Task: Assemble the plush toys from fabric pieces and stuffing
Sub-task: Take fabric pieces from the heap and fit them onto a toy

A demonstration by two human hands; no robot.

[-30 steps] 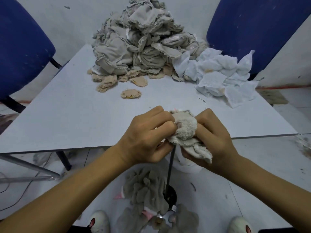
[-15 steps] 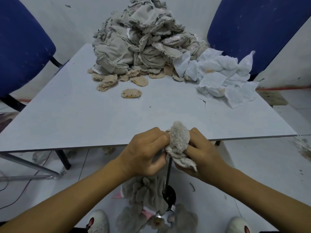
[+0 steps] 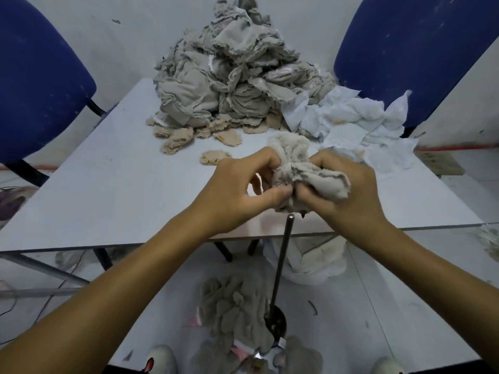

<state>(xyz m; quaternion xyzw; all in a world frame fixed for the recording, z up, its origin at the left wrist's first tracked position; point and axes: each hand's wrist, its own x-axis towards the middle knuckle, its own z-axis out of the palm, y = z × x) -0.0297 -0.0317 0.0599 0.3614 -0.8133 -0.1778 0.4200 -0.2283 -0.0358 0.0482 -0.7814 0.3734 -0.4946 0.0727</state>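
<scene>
our left hand (image 3: 237, 190) and right hand (image 3: 343, 193) pinched one turned plush skin (image 3: 297, 163) above the rod (image 3: 280, 265); a heap of skins (image 3: 232, 85) at the table's (image 3: 108, 184) far edge remained.

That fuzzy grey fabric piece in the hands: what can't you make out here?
Head view:
- Fuzzy grey fabric piece: underside hidden by left hand and right hand.
- Thin metal rod: base hidden by grey plush pile.
- White shoes: cut off by bottom edge.

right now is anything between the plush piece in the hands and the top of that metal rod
Nothing visible. The plush piece, gripped by left hand and right hand, hangs just above the rod tip with a small open gap.
</scene>
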